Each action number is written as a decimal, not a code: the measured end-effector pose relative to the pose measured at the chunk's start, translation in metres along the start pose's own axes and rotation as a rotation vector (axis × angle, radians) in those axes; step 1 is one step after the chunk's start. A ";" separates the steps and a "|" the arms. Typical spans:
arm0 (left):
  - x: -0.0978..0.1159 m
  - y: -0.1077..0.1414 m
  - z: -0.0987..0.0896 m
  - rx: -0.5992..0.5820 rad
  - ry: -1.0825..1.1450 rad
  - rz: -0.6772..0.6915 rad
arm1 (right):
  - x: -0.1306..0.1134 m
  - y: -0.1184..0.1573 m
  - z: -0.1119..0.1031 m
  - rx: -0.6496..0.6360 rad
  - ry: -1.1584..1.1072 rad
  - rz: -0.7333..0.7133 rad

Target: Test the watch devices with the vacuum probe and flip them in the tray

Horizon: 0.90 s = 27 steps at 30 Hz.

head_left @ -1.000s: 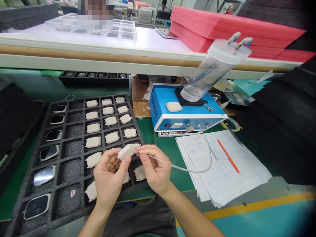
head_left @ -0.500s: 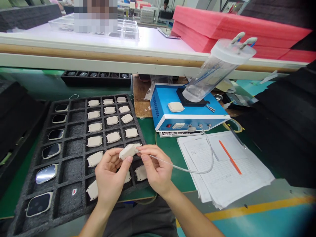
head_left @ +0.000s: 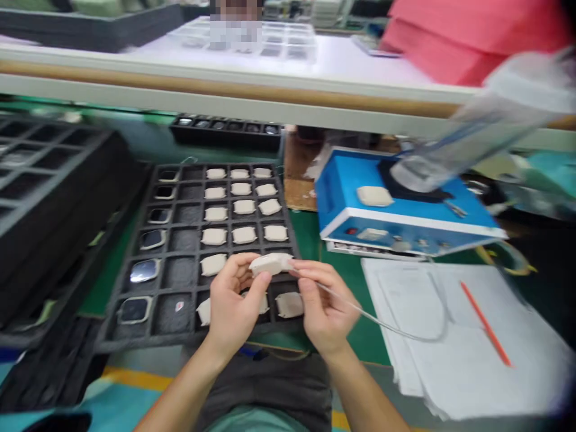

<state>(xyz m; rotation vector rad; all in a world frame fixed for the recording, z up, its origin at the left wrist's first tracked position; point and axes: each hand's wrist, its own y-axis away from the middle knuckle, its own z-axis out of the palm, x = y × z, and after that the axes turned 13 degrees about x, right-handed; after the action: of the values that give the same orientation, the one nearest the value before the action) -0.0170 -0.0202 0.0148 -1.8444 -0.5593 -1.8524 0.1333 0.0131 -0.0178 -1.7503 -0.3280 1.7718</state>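
My left hand [head_left: 236, 303] pinches a cream watch case [head_left: 267, 264] between thumb and fingers, held above the front part of a dark foam tray [head_left: 180, 241]. At the case's right end, my right hand [head_left: 330, 306] grips a thin clear tube [head_left: 382, 324]. The tube's tip is at or very near the case; blur and fingers hide whether it enters. From my right hand the tube loops over the papers towards a blue box [head_left: 373, 229]. Rows of cream watch cases fill the tray's right columns, and watches with dark screens [head_left: 135, 310] lie in its left column.
A tilted clear cylinder [head_left: 477, 135] and another cream case [head_left: 374, 196] stand on the blue box. Papers [head_left: 418, 372] with a red pen [head_left: 486, 324] lie at right. Stacked foam trays [head_left: 67, 240] rise at left. A raised shelf [head_left: 148, 81] crosses behind, bearing pink foam [head_left: 477, 36].
The view has swung left, so everything sits further right and is blurred. The watch case is tilted less, lying more level in my left hand. Both hands keep their hold.
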 end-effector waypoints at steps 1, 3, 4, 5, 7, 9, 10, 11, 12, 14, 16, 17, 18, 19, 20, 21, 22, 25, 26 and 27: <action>0.002 0.000 -0.012 0.025 -0.096 0.044 | 0.001 0.002 -0.002 0.011 -0.002 0.009; 0.005 0.002 -0.046 0.124 -0.344 0.145 | 0.002 0.005 -0.003 0.020 0.000 0.034; 0.005 0.004 -0.065 0.182 -0.469 0.188 | 0.002 0.006 -0.004 0.016 0.005 0.042; 0.004 0.006 -0.083 0.225 -0.579 0.212 | 0.002 0.006 -0.004 0.010 0.011 0.045; 0.001 0.013 -0.114 0.251 -0.749 0.229 | 0.000 0.006 -0.004 0.001 0.025 0.040; -0.005 0.021 -0.131 0.214 -0.880 0.258 | -0.001 0.007 -0.004 0.004 0.043 0.029; -0.009 0.026 -0.135 0.196 -0.945 0.290 | -0.002 0.007 -0.004 0.009 0.055 0.025; -0.012 0.030 -0.136 0.191 -1.014 0.332 | -0.002 0.007 -0.004 0.016 0.065 0.027; -0.016 0.035 -0.135 0.203 -1.084 0.378 | -0.003 0.007 -0.003 0.024 0.074 0.034; -0.023 0.043 -0.134 0.248 -1.197 0.462 | -0.004 0.007 -0.002 0.038 0.081 0.062; -0.028 0.047 -0.137 0.248 -1.245 0.530 | -0.006 0.007 -0.001 0.040 0.069 0.088; -0.030 0.048 -0.141 0.225 -1.240 0.555 | -0.006 0.007 0.000 0.037 0.062 0.094; -0.029 0.046 -0.147 0.204 -1.217 0.576 | -0.007 0.007 0.000 0.033 0.057 0.096; -0.028 0.042 -0.153 0.190 -1.188 0.589 | -0.007 0.007 0.000 0.029 0.052 0.097; -0.024 0.037 -0.160 0.188 -1.167 0.590 | -0.008 0.007 0.000 0.026 0.049 0.098; -0.020 0.030 -0.167 0.186 -1.162 0.580 | -0.008 0.007 0.000 0.027 0.046 0.100; -0.014 0.023 -0.175 0.168 -1.174 0.561 | -0.008 0.008 0.000 0.032 0.040 0.104; 0.005 0.005 -0.194 0.002 -1.255 0.487 | -0.008 0.008 0.000 0.057 0.022 0.124; 0.011 0.002 -0.199 -0.072 -1.270 0.470 | -0.008 0.008 0.000 0.065 0.016 0.128; 0.015 -0.001 -0.203 -0.140 -1.275 0.460 | -0.008 0.008 0.001 0.069 0.012 0.128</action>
<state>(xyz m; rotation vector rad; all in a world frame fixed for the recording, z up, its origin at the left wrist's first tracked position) -0.1821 -0.1388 0.0263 -2.7906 -0.3100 -0.2620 0.1301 0.0022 -0.0161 -1.7665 -0.1502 1.8391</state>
